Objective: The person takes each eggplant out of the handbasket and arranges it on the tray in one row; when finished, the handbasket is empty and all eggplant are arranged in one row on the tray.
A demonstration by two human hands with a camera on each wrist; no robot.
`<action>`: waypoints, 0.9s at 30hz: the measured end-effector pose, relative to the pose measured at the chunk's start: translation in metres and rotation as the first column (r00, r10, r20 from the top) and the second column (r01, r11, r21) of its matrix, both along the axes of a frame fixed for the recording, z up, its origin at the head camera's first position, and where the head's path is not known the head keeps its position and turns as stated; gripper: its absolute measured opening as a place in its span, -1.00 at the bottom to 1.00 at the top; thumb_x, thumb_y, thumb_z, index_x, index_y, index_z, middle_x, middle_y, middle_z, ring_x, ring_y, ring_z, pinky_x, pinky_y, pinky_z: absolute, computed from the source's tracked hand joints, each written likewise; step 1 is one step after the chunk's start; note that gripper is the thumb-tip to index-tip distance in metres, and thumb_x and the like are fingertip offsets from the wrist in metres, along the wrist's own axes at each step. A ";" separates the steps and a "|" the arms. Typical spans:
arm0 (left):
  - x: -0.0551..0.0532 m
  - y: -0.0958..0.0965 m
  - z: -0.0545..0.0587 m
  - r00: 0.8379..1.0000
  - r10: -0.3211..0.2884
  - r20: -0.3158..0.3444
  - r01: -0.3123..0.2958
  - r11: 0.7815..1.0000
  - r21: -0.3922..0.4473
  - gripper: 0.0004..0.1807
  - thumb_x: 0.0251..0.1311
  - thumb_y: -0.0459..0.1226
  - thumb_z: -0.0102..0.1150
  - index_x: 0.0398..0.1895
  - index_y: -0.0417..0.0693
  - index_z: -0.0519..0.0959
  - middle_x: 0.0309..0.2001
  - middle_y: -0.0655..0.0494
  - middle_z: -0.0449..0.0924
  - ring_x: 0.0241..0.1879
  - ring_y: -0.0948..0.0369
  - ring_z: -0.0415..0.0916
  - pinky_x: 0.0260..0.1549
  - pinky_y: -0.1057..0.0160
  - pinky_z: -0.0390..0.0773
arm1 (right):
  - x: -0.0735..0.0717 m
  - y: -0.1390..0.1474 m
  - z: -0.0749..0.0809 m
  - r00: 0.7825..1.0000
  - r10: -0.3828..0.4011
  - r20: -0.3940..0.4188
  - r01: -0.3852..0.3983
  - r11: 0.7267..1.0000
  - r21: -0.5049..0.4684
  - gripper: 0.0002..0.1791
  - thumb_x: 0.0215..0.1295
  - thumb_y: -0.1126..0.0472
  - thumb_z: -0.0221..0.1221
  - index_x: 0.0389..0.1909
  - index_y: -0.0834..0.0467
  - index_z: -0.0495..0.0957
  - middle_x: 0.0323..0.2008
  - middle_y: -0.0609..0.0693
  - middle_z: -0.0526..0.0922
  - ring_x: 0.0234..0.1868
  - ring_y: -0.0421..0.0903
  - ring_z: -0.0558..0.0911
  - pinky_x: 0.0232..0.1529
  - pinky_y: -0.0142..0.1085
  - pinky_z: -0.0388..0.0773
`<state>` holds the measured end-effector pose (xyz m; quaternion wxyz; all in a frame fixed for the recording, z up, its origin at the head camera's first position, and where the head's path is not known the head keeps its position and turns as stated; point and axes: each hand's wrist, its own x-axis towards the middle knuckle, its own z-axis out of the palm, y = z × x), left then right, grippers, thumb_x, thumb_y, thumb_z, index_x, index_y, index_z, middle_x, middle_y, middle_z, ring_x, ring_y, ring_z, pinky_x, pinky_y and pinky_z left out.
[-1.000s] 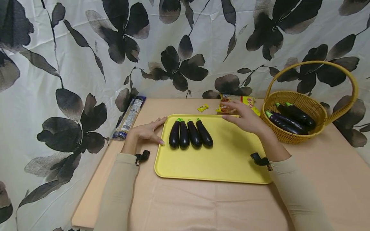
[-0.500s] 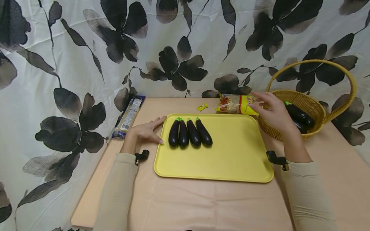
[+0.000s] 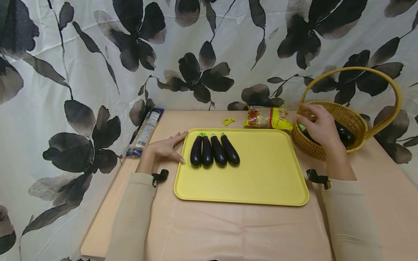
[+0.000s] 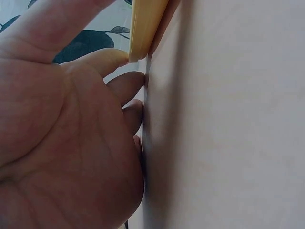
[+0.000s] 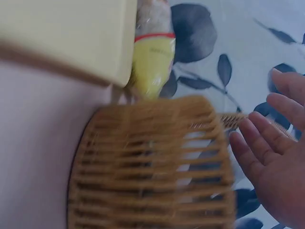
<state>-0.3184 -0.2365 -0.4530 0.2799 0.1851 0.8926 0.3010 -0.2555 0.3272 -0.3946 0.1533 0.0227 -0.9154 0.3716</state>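
Observation:
Several dark eggplants (image 3: pixel 219 150) with green tips lie side by side on the left part of a yellow tray (image 3: pixel 261 185). At the tray's left rim my left hand (image 3: pixel 163 150) lies with extended fingers, the thumb on the rim; the left wrist view shows its palm beside the tray edge. My right hand (image 3: pixel 321 127) is over the near left side of a woven basket (image 3: pixel 357 114) with a tall handle, its fingers loosely bent and holding nothing in the right wrist view. More eggplants (image 3: pixel 345 134) sit in the basket, partly hidden by that hand.
Behind the tray lie a yellow-and-clear snack bag (image 3: pixel 266 117) and a small yellow packet (image 3: pixel 228 121). A long blue-ended package (image 3: pixel 145 133) stands at the table's left edge. A floral cloth (image 3: pixel 196 36) hangs along the back.
From above the tray's right part, my right hand has moved right to the basket. The left hand and the eggplants on the tray stay where they were.

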 end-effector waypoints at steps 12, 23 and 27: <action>0.000 -0.001 -0.001 1.000 -0.019 -0.020 0.019 1.000 -0.011 0.48 -0.13 0.07 0.69 0.72 0.38 -0.23 0.72 -0.03 -0.50 0.67 -0.18 -0.60 0.58 -0.31 -0.43 | -0.017 0.052 -0.012 0.997 0.000 0.077 -0.006 0.997 0.079 -0.26 0.52 -0.15 0.15 0.58 0.09 0.29 0.45 0.35 0.30 0.33 0.41 0.34 0.20 0.41 0.37; 0.000 -0.002 -0.002 1.000 -0.018 -0.024 0.018 1.000 -0.005 0.49 -0.15 0.10 0.69 0.73 0.36 -0.22 0.71 -0.06 -0.49 0.66 -0.21 -0.59 0.57 -0.32 -0.43 | -0.039 0.087 -0.013 0.992 0.043 0.122 -0.071 0.969 0.235 -0.36 0.54 0.07 0.18 0.49 0.29 0.35 0.46 0.50 0.24 0.44 0.57 0.19 0.34 0.51 0.14; 0.000 -0.001 -0.002 1.000 -0.015 -0.020 0.015 1.000 0.003 0.49 -0.16 0.10 0.70 0.72 0.36 -0.22 0.72 -0.05 -0.49 0.66 -0.21 -0.59 0.57 -0.32 -0.44 | -0.045 0.097 -0.016 0.984 0.047 0.171 -0.093 0.958 0.271 -0.38 0.53 0.12 0.18 0.47 0.34 0.36 0.40 0.54 0.28 0.38 0.57 0.24 0.31 0.49 0.18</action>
